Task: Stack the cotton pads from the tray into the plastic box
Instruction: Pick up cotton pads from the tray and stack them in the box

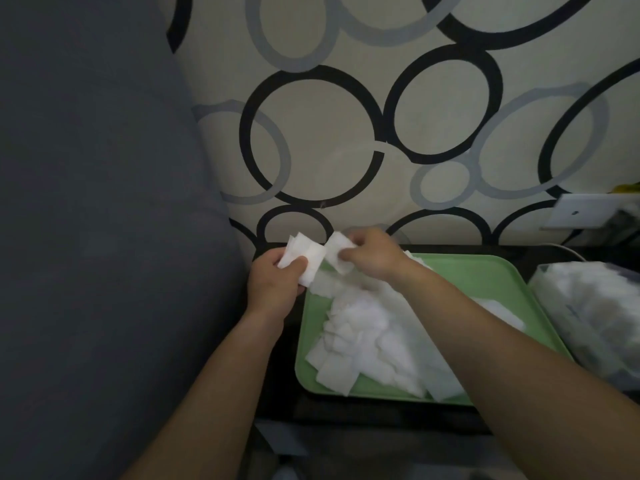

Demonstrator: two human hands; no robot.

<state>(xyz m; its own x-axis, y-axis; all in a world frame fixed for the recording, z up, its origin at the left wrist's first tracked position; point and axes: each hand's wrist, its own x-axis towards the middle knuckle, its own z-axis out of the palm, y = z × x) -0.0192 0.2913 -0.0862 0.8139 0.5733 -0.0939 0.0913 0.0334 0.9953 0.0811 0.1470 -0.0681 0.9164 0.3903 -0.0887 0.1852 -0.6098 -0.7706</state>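
Noted: left hand [273, 289] grips a gathered stack [306, 259]; right hand [369, 256] fingers [346, 255] pinch one pad [337, 247] just beside it, presumably for adding.

Left hand [273, 285], right hand [370, 258] raised, fingers [298, 264] seemingly curled.

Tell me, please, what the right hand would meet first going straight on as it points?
Probably the pad stack in the left hand: the right hand, pinching one pad, points straight at it. Depth is unclear.

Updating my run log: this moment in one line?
left hand: holds pad stack | right hand: pinches pad | tray: heaped pads
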